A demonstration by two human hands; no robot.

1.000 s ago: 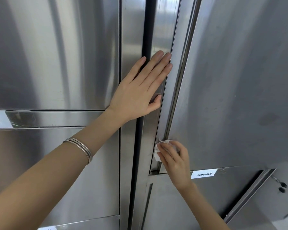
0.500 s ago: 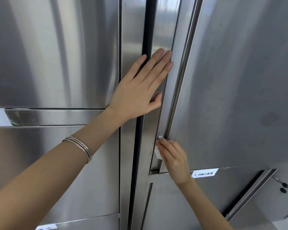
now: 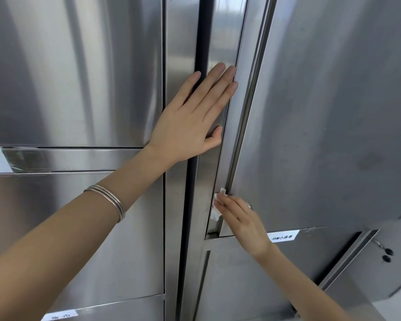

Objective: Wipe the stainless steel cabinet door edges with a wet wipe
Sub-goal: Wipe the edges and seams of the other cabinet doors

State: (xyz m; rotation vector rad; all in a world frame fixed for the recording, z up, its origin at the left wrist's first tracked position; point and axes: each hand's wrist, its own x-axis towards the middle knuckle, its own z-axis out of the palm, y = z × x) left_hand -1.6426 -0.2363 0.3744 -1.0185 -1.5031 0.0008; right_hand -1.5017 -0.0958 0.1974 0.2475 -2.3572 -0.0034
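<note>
Brushed stainless steel is filling the whole view, cabinet fronts on every side. Low down, the right hand (image 3: pixel 243 224) is holding the wet wipe (image 3: pixel 218 205) bunched under its gently curled fingers and pressing it onto the door edge (image 3: pixel 232 158), near that edge's lower end. The door edge is running as a long narrow strip, nearly upright and leaning a little rightward toward its top, so most of its length is lying above the right hand. By my reading, the coming stroke is calling for a slide upward along that axis.

Higher up, the left hand (image 3: pixel 190 117) is lying flat and wide with straight fingers, holding nothing, just left of the door edge with its fingertips reaching it. It is probably steadying the door. A white label (image 3: pixel 284 237) is sitting just right of the door edge's foot.

The right thumb is hiding behind the hand, the fingers are covering most of the wipe, and the frame is cutting off the door edge's top.
</note>
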